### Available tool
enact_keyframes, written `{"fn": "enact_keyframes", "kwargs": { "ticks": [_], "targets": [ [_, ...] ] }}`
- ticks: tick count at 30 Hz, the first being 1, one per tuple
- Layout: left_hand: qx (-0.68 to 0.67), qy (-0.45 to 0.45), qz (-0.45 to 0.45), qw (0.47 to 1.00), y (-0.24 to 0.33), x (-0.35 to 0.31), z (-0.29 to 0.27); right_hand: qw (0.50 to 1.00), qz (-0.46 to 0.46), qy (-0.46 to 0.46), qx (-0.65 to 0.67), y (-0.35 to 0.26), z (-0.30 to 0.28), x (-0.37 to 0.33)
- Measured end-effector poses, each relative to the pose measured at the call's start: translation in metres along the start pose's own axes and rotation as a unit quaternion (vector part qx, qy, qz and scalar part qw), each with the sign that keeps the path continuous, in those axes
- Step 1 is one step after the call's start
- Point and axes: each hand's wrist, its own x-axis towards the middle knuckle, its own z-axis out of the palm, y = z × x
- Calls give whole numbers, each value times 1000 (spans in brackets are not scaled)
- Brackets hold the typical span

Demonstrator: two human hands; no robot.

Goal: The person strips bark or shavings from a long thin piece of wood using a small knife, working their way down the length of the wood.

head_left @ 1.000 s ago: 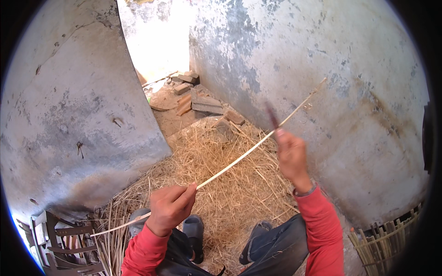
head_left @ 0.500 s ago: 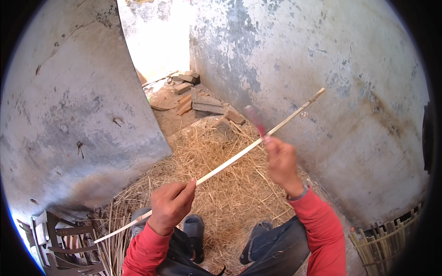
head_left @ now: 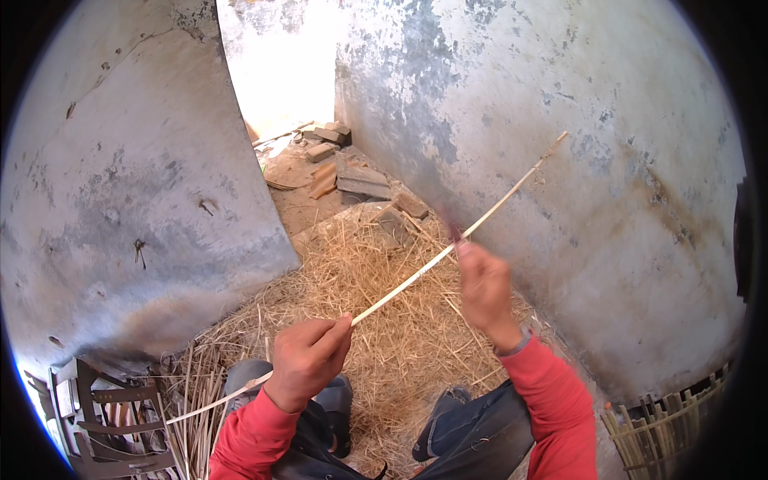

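Observation:
My left hand is closed around a long, thin, pale strip of split bamboo or wood. The strip slants from the lower left, past my left knee, up to the far right, where a curl of shaving hangs near its tip. My right hand is closed on a knife, whose reddish, motion-blurred blade lies against the strip about midway along its upper length. The handle is hidden inside my fingers. Both of my sleeves are red.
Shavings cover the ground around my shoes. Uncut strips lie at left beside a dark wooden chair. Bricks are piled by the bright doorway. Worn plaster walls rise on both sides; a slatted bamboo piece stands lower right.
The strip's far end has risen slightly, and a curl of shaving now hangs near it. The knife has tilted and blurred against the strip. My left hand has shifted a little right.

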Motion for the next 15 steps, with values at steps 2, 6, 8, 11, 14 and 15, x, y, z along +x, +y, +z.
{"fn": "enact_keyframes", "kwargs": {
  "ticks": [2, 6, 8, 11, 14, 15],
  "targets": [
    [3, -5, -7, 1000, 1, -2, -1, 991, -67, -114, 23, -9, 30, -32],
    [-16, -12, -28, 999, 3, 0, -1, 982, -30, -188, -13, -34, 35, -38],
    [-7, -5, -49, 999, 3, 0, -4, 996, -18, -88, 4, -31, 28, -19],
    [-27, 1, -42, 999, 3, 2, -3, 1000, -6, -13, -8, -6, 2, 5],
    [-32, -15, -43, 998, 6, 0, -5, 999, -7, 37, -17, -9, 8, 3],
    [-27, -16, -51, 998, 6, 0, -4, 999, -34, -5, -16, -15, 20, -8]
  ]
}}
